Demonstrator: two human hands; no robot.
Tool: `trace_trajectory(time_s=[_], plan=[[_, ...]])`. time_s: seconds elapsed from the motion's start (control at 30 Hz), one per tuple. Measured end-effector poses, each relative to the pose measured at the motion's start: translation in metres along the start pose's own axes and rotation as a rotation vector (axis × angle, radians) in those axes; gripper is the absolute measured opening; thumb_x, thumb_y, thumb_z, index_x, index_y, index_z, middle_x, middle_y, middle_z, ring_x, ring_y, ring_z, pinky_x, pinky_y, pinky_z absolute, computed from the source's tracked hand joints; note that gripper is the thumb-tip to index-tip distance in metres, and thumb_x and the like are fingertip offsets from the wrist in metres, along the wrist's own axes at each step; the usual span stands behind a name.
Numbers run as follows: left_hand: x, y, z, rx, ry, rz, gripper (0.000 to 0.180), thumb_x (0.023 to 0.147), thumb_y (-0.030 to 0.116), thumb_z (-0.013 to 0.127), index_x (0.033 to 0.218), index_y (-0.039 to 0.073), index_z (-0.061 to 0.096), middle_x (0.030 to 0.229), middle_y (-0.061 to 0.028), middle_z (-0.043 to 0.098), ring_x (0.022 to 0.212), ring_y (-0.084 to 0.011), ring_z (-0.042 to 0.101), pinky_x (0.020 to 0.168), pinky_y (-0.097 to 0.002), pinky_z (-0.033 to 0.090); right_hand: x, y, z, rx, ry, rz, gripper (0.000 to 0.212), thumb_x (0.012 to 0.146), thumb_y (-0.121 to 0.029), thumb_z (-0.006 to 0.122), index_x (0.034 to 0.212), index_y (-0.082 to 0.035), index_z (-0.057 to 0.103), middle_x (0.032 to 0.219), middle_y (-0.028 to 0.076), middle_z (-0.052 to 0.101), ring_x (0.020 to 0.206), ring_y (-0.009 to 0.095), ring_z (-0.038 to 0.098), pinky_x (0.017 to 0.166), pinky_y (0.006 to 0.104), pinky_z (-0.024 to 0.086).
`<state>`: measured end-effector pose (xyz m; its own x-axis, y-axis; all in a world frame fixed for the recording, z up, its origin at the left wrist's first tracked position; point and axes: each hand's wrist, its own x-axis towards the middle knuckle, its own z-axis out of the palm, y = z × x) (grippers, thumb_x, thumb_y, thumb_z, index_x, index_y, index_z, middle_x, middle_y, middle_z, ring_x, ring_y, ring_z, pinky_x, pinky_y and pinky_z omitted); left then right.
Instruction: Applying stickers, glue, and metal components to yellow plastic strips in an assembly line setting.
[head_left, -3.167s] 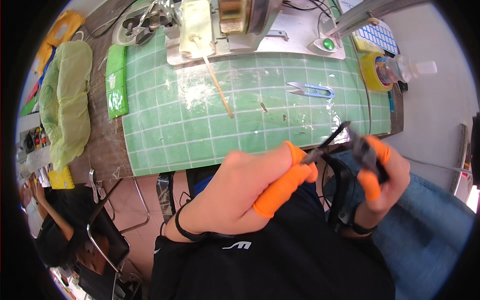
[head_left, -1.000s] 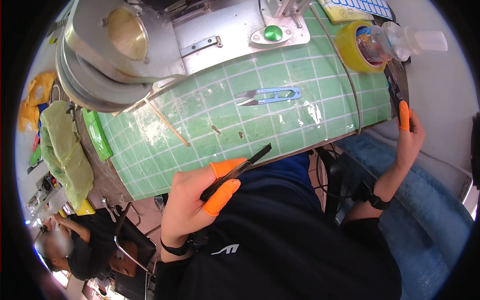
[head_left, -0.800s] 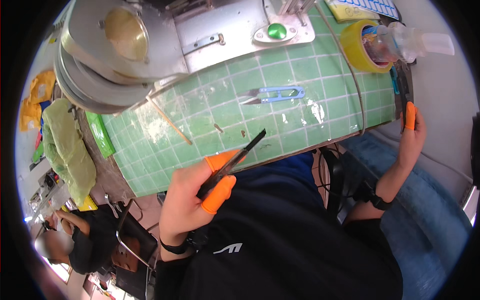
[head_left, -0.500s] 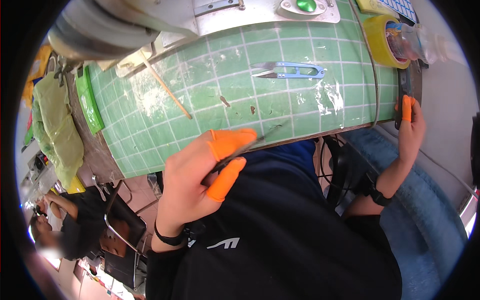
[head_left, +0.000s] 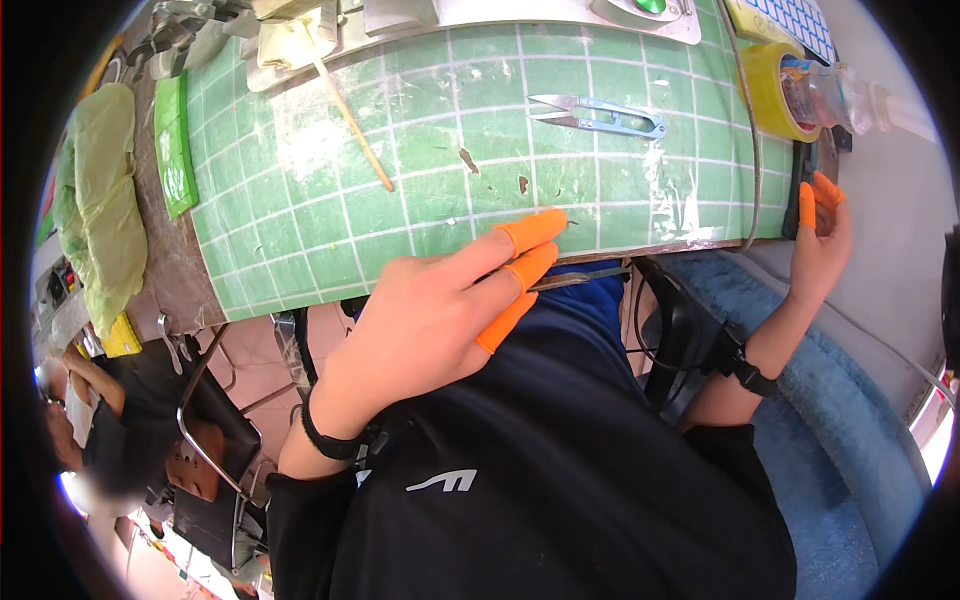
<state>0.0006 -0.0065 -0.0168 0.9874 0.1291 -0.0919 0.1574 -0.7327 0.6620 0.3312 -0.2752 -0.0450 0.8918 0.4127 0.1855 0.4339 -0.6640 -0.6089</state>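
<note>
My left hand (head_left: 445,305) wears orange finger cots and is closed at the table's near edge. A thin, dark, narrow tool (head_left: 588,276) sticks out to the right from under its fingers; its kind is unclear, and most of it is hidden. Far to the right, my right hand (head_left: 822,235), also in orange finger cots, has its fingers bent around part of a long dark object (head_left: 792,205) at the table's side. What lies between those fingertips is too small to make out. Blue thread snips (head_left: 605,127) lie on the green checked mat (head_left: 430,140), beyond my left hand.
A wooden stick (head_left: 352,125) slants across the mat from a pale block (head_left: 290,42). Small brown scraps (head_left: 467,160) lie mid-mat. A grey cable (head_left: 757,170) runs down the right side, near a yellow tape roll (head_left: 778,92) and a clear bottle (head_left: 845,98). Metal machine base (head_left: 520,12) spans the back.
My left hand has shifted right and turned palm down, covering more of the dark tool. The right hand's fingertips have spread slightly and moved up. The whole view has shifted.
</note>
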Motion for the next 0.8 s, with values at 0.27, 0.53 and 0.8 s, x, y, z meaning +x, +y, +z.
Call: trace_trajectory(time_s=[0.27, 0.53, 0.8], plan=[[0.020, 0.019, 0.024, -0.446, 0.061, 0.257, 0.038, 0.089, 0.009, 0.073, 0.127, 0.006, 0.068, 0.138, -0.0033, 0.064, 0.091, -0.0264, 0.071, 0.073, -0.0324, 0.058, -0.003, -0.024, -0.021, 0.076, 0.141, -0.039, 0.025, 0.097, 0.000, 0.064, 0.122, 0.001, 0.068, 0.108, 0.006, 0.072, 0.096, 0.014, 0.067, 0.091, 0.0281, 0.051], [0.012, 0.017, -0.015, -0.825, 0.137, -0.050, 0.023, 0.104, 0.011, 0.059, 0.120, 0.001, 0.071, 0.083, -0.0047, 0.074, 0.072, -0.0119, 0.064, 0.067, -0.0255, 0.049, -0.067, -0.097, -0.035, 0.170, -0.249, -0.192, 0.016, 0.087, 0.003, 0.063, 0.099, 0.002, 0.074, 0.086, 0.008, 0.072, 0.078, 0.016, 0.068, 0.075, 0.0285, 0.053], [-0.047, 0.019, -0.036, -1.136, 0.253, -0.124, 0.031, 0.105, 0.007, 0.052, 0.135, 0.001, 0.048, 0.092, -0.0057, 0.061, 0.083, -0.0081, 0.057, 0.067, -0.0216, 0.044, -0.095, -0.196, 0.040, 0.367, -0.733, -0.688, 0.024, 0.084, -0.014, 0.079, 0.105, -0.003, 0.074, 0.085, 0.012, 0.069, 0.069, 0.024, 0.066, 0.064, 0.0339, 0.051]])
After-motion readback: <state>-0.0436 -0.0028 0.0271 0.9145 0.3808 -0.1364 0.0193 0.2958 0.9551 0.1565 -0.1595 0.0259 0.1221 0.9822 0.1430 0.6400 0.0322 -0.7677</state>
